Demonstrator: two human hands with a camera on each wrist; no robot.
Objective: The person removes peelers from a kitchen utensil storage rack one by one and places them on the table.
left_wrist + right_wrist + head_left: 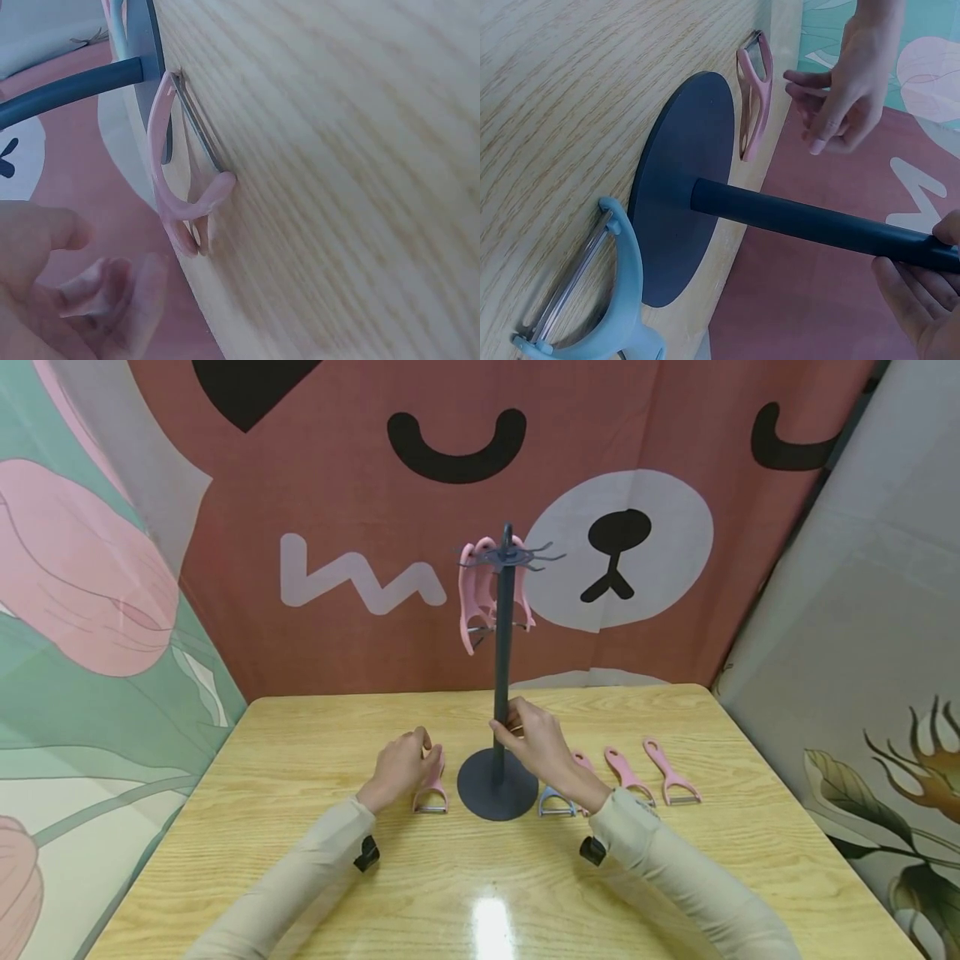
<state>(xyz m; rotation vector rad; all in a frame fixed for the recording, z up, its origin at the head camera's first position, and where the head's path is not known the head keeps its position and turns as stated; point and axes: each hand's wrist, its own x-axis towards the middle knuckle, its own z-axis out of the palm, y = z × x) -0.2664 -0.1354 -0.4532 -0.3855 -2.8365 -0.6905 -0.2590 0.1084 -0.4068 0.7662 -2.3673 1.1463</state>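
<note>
A dark utensil stand (501,668) with a round base (682,195) stands upright on the table. My right hand (542,742) pinches its pole (795,226) between thumb and fingers, low on the shaft. To the left of the base lies a pink peeler (431,792). My left hand (400,767) hovers above and beside that peeler's handle, fingers loosely bent and holding nothing; the left wrist view shows a gap between the hand (82,292) and the peeler (159,142). Several pink peelers (468,597) hang from the hooks at the stand's top.
Right of the base lie a blue peeler (557,803), partly hidden by my right arm, and pink peelers (669,772) in a row. Some upper hooks (546,558) on the stand's right side stick out bare. A printed curtain (337,643) hangs behind the wooden table (300,727).
</note>
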